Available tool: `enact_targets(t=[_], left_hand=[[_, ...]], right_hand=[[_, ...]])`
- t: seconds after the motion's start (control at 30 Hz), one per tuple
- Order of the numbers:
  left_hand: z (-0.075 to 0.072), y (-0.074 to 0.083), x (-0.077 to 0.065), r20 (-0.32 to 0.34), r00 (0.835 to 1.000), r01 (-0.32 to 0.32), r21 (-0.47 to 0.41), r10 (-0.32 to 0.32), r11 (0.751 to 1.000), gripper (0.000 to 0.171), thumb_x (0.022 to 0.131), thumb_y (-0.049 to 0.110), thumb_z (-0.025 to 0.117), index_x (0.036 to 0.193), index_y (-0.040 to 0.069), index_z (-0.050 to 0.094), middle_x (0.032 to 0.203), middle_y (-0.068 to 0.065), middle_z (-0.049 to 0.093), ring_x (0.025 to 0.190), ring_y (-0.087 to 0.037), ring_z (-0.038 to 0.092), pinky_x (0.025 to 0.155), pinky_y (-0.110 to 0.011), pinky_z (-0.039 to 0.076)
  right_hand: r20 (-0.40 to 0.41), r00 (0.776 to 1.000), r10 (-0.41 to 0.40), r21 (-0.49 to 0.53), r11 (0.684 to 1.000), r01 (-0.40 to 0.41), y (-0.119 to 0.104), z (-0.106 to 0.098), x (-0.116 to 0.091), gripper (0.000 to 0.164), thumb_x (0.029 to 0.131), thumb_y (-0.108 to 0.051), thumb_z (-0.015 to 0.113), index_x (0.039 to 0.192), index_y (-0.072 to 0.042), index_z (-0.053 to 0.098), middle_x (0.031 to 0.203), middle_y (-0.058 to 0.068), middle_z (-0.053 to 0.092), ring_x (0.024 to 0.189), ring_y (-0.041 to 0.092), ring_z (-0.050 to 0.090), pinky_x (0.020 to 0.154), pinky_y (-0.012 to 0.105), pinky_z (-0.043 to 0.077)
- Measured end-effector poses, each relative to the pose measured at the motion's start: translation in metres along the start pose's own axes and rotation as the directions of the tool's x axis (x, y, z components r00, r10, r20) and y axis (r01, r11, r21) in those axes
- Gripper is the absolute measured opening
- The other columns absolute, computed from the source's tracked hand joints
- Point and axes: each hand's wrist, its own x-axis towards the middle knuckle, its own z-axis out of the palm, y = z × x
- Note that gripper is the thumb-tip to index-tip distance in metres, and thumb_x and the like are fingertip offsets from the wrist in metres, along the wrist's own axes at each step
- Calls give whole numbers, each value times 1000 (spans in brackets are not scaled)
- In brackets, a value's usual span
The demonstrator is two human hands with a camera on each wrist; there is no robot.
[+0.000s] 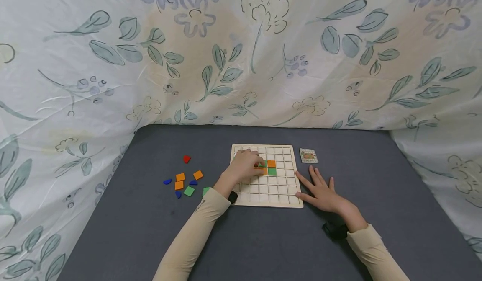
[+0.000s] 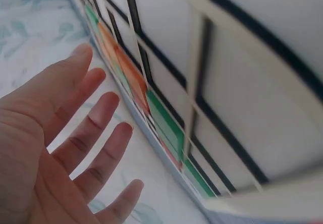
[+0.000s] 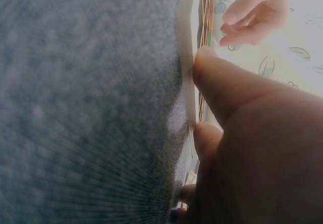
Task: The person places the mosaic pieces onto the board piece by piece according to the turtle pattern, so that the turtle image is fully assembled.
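Note:
A pale wooden board with a square grid (image 1: 263,194) lies on the dark cloth. Over its upper left part is my left hand (image 1: 244,165), partly hiding the tiles laid in the cells. An orange tile (image 1: 271,163) and a green tile (image 1: 272,172) show just right of its fingertips. In the left wrist view, the loosely extended fingers (image 2: 103,108) hold nothing and hover beside the row of green, orange and red tiles (image 2: 164,120). My right hand (image 1: 321,193) has its fingers spread, with thumb and index fingertip at the board's right edge.
Left of the board are loose pieces: a red one (image 1: 186,159), several orange squares (image 1: 180,176), green squares (image 1: 189,191) and blue rounded pieces (image 1: 167,181). A small patterned card (image 1: 308,155) lies by the board's upper right corner. Floral fabric (image 1: 241,63) hangs behind the table.

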Motion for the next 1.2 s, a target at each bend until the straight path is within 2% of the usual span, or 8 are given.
enact_targets(t=[0.17,0.33,0.53,0.67,1.0,1.2], left_hand=[[-5,-19,-11,-9,998,55,-54,-55,997,26,83,33,68,106,21,72,97,2,64,87,-18,55,88,-45,42],[-15,-42,-27,-15,992,124,-79,-125,989,27,81,33,71,104,21,72,93,1,65,83,-18,56,88,-48,42],[-25,-68,-47,-47,979,196,-52,-199,979,29,80,32,72,106,20,71,91,1,63,84,-19,56,87,-50,42],[-32,-84,-57,-58,973,223,-51,-225,974,30,80,32,72,107,19,71,93,-1,63,86,-20,58,85,-48,44],[-42,-119,-83,-40,960,276,-42,-277,960,29,82,31,70,108,17,70,100,-4,64,90,-22,58,80,-43,47],[-43,-138,-96,-20,946,324,-4,-324,946,31,83,32,69,109,16,69,102,-5,64,94,-25,58,91,-55,39]], right_hand=[[10,1000,19,-14,1000,-18,1,1,2,74,89,-58,45,149,-27,17,153,21,-7,140,42,-7,96,73,-12],[23,1000,18,-14,1000,-18,0,2,3,74,89,-59,45,150,-27,16,153,21,-8,139,42,-8,96,73,-12],[21,1000,17,-21,1000,-16,0,2,2,74,89,-59,45,150,-28,15,153,21,-8,139,43,-8,96,72,-13],[4,1000,9,-20,1000,-9,-3,1,0,73,90,-57,46,150,-27,16,153,24,-6,139,45,-6,96,73,-12],[8,1000,25,-28,999,-25,-8,-3,-2,73,90,-54,48,149,-21,19,152,25,-4,138,46,-4,96,74,-10],[-8,1000,9,-24,1000,-9,-6,-1,-3,72,90,-54,48,149,-23,20,152,26,-3,138,46,-4,95,74,-10]])
